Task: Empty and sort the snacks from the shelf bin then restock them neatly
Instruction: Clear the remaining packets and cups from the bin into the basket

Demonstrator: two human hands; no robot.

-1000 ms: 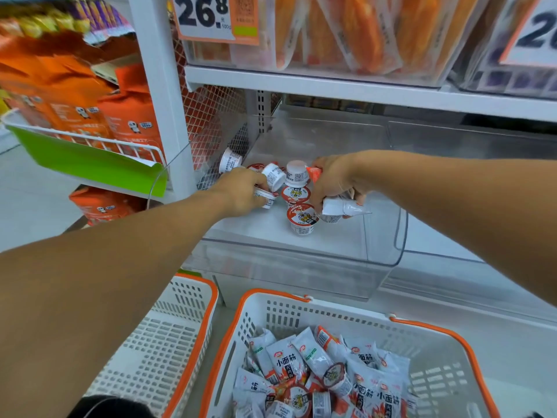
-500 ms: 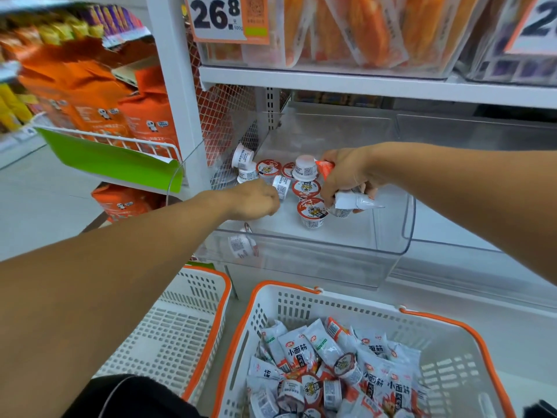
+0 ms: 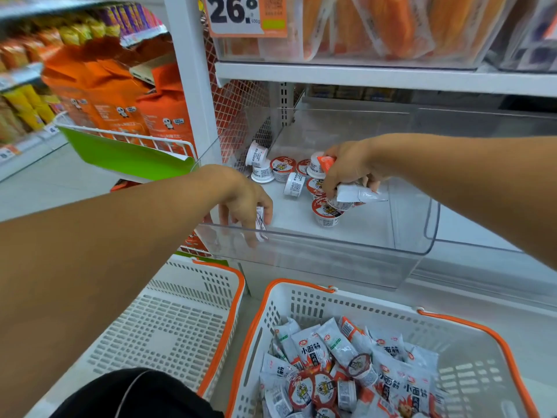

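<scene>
A clear plastic shelf bin (image 3: 346, 260) holds several small red-lidded snack cups (image 3: 283, 168) near its back left. My left hand (image 3: 241, 203) hangs over the bin's front left corner and grips one small cup (image 3: 260, 221), fingers pointing down. My right hand (image 3: 349, 170) is inside the bin above the cups, holding a white and orange snack packet (image 3: 358, 194) and touching the cups below. A white basket with orange rim (image 3: 301, 294) below holds several packets and cups (image 3: 346, 372).
A second white basket (image 3: 180, 321) with an orange rim stands at lower left, with nothing in it. The upper shelf (image 3: 376, 76) carries bins of orange packets and a 26.8 price tag (image 3: 238, 13). Orange bags (image 3: 120, 104) fill a wire rack at left.
My left hand has drawn back from the cup cluster to the bin's front left corner with one cup in it. My right hand stays over the cups with its packet.
</scene>
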